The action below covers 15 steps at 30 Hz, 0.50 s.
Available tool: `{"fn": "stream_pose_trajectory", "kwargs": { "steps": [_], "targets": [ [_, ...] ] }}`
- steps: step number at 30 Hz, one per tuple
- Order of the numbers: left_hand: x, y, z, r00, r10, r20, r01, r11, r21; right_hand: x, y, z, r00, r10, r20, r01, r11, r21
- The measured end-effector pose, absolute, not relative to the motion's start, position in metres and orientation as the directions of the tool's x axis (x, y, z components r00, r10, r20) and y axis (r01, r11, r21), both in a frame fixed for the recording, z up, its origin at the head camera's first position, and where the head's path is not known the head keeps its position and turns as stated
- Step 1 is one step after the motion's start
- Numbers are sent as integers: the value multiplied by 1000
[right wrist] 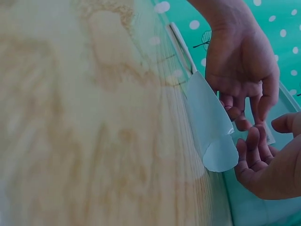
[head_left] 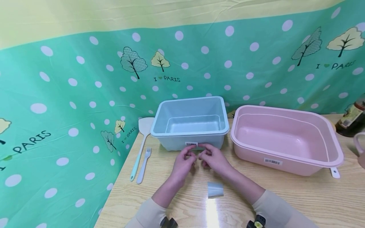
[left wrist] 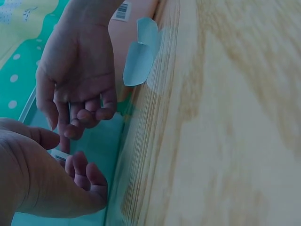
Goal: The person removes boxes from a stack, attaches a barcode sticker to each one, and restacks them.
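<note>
A light blue plastic basin (head_left: 194, 129) stands against the cloth backdrop, with a small white barcode label (head_left: 191, 144) on its front wall. My left hand (head_left: 183, 163) reaches that label with an extended index finger, its other fingers loosely bent. From the other side, the index finger of my right hand (head_left: 214, 158) touches the wall by the label's right end. Both hands, seen close in the left wrist view, meet around the label (left wrist: 60, 156), which fingers partly cover. A curled pale blue piece of sheet (head_left: 215, 189) lies on the table between my forearms.
To the right sits a larger pink basin (head_left: 288, 139) with its own barcode label (head_left: 272, 161). A white-headed spatula (head_left: 139, 155) and a fork (head_left: 144, 166) lie at the left. A dark bottle (head_left: 352, 118) and a pink mug (head_left: 360, 150) stand far right.
</note>
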<state>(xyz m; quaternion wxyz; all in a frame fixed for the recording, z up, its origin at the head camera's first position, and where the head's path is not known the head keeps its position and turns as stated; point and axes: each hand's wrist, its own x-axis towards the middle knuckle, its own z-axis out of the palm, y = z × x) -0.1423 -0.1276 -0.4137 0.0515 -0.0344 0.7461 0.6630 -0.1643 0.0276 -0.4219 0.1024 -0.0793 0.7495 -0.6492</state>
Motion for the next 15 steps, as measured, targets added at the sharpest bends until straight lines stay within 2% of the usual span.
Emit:
{"fn": "stream_pose_trajectory", "kwargs": {
  "steps": [5,15],
  "targets": [
    [-133,-125,-396,-994,7,-113,-112,106,988,-166,27,-424,-964,-260,-53,11,161,-987],
    [-130,-125,-392,-993,-20,-118,-119,101,988,-166,29,-422,-961,-271,-58,10,175,-984]
  ]
}}
